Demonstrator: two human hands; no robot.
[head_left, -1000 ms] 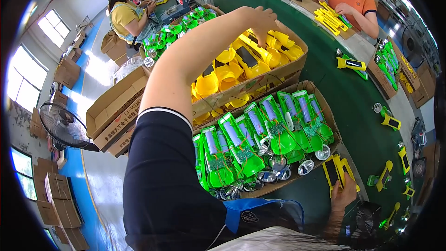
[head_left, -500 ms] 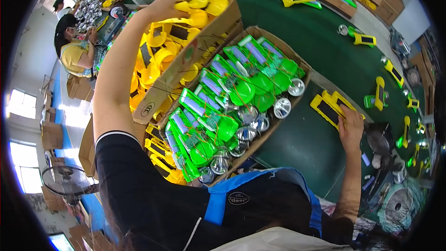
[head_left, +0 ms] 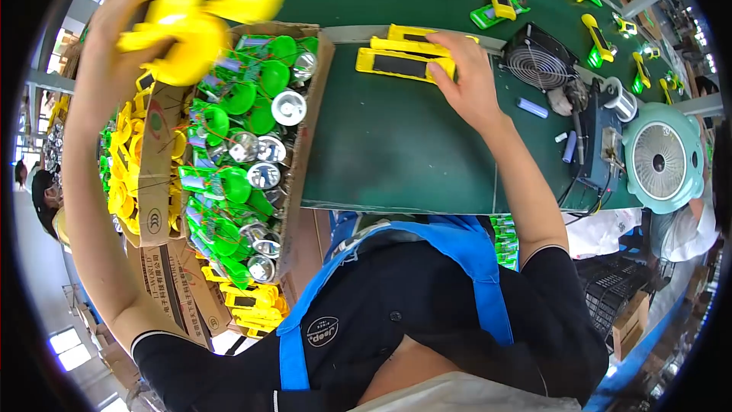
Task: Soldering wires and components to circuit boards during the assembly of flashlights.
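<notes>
While flat, yellow panel [head_left: 404,65] lies crosswise, right hand [head_left: 463,80]

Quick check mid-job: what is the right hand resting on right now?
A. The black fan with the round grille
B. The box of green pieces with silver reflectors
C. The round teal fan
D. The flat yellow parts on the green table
D: the right hand lies with its fingers on the flat yellow parts on the green table, apart from both fans and the box.

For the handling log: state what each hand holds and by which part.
Left hand grips blurred yellow plastic parts from their left side. Right hand presses the right end of a yellow panel piece on the table, not lifted.
</notes>
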